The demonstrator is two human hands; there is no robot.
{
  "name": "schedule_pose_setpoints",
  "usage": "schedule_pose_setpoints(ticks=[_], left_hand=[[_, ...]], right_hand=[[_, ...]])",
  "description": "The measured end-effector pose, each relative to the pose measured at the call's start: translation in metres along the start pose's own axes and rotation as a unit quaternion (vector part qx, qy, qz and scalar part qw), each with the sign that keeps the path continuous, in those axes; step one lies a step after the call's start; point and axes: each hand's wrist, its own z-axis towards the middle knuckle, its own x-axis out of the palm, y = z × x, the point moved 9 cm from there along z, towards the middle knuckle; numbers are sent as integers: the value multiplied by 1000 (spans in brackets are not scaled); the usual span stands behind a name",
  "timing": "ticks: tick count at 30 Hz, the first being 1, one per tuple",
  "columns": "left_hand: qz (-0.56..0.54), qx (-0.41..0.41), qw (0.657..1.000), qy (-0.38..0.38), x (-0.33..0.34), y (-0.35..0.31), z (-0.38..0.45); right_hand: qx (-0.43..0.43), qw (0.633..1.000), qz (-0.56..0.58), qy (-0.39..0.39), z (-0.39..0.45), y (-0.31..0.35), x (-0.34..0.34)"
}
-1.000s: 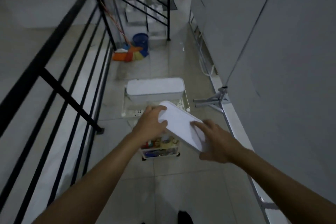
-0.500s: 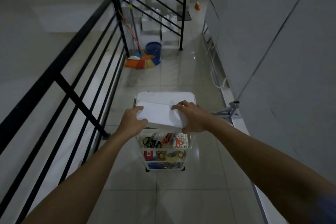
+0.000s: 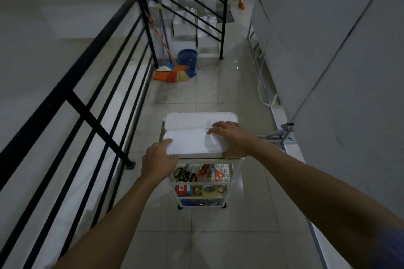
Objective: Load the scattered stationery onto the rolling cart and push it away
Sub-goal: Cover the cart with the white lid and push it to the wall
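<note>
A white rolling cart stands on the tiled floor just ahead of me. On its top tier lie two white paper packs side by side, the far pack and the near pack. My left hand grips the near pack's left corner. My right hand lies over its right end with the thumb under the edge. The lower tiers hold scissors, tape rolls and other small stationery.
A black railing runs along the left over a stairwell. Brooms, a dustpan and a blue basket sit ahead by the stairs. A grey wall and a metal stand foot close the right side.
The near paper pack was tilted in the air in both hands; it has come down flat onto the cart's top tier beside the other pack. The cart looks closer.
</note>
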Motion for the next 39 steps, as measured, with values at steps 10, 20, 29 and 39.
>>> schedule_pose_setpoints(ticks=[10, 20, 29, 39], left_hand=[[26, 3, 1000, -7, 2, 14, -4], [-6, 49, 997, 53, -6, 15, -4], [-31, 192, 974, 118, -54, 24, 26], [23, 296, 934, 200, -79, 36, 78]], right_hand=[[9, 999, 23, -39, -5, 5, 26], [81, 996, -26, -6, -28, 25, 48], [211, 969, 56, -113, -22, 110, 44], [356, 903, 128, -205, 22, 169, 49]])
